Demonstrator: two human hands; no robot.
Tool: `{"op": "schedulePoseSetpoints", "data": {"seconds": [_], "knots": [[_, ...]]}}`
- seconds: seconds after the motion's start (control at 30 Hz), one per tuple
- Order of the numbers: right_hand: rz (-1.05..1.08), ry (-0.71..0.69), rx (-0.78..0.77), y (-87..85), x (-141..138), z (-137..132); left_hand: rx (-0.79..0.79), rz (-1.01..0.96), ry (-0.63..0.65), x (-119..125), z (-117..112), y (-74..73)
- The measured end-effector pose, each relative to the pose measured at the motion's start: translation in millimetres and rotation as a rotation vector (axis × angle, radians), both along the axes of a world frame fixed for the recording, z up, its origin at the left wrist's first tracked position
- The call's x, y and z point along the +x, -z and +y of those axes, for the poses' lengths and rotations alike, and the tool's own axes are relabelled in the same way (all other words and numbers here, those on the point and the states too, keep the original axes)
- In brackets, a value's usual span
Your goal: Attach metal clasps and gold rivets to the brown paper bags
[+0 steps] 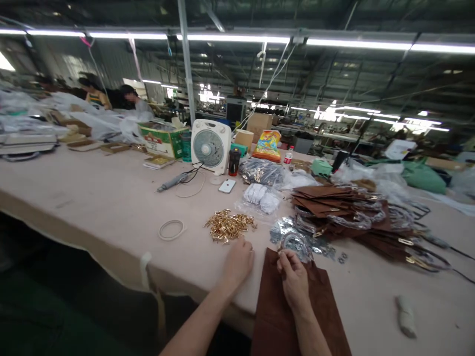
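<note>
My left hand [237, 262] rests knuckles-up on the pink table [92, 198], fingers curled, just below a heap of small gold metal fittings [229, 225]; what it holds, if anything, is hidden. My right hand [293, 277] lies on a brown suede piece [322, 316] at the table's front edge. Its fingertips pinch something small at the piece's top edge, next to a clear bag of silver rings [293, 240].
A stack of brown pieces with handles in plastic [356, 217] lies to the right. Behind are a white fan [211, 146], a phone [226, 186], a tape ring [171, 230], a cabled tool [172, 182] and bags of parts [261, 171]. People sit at the far left.
</note>
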State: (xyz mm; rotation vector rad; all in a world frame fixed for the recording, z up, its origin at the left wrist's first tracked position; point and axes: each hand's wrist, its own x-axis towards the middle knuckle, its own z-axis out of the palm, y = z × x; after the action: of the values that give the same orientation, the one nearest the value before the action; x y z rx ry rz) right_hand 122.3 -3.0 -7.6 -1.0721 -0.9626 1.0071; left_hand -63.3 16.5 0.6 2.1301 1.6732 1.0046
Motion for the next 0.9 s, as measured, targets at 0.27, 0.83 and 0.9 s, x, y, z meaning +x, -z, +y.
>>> {"op": "schedulePoseSetpoints", "data": {"seconds": [0.27, 0.83, 0.9], "knots": [[0.297, -0.072, -0.009, -3.3, 5, 7, 0.055, -0.523, 0.304, 39, -8, -3.8], [0.286, -0.146, -0.121, 4.2, 6, 6, 0.066, -0.633, 0.333, 41, -3, 2.6], [0.264, -0.134, -0.118, 4.4, 5, 5, 0.059, -0.642, 0.323, 41, -2, 2.9]]}}
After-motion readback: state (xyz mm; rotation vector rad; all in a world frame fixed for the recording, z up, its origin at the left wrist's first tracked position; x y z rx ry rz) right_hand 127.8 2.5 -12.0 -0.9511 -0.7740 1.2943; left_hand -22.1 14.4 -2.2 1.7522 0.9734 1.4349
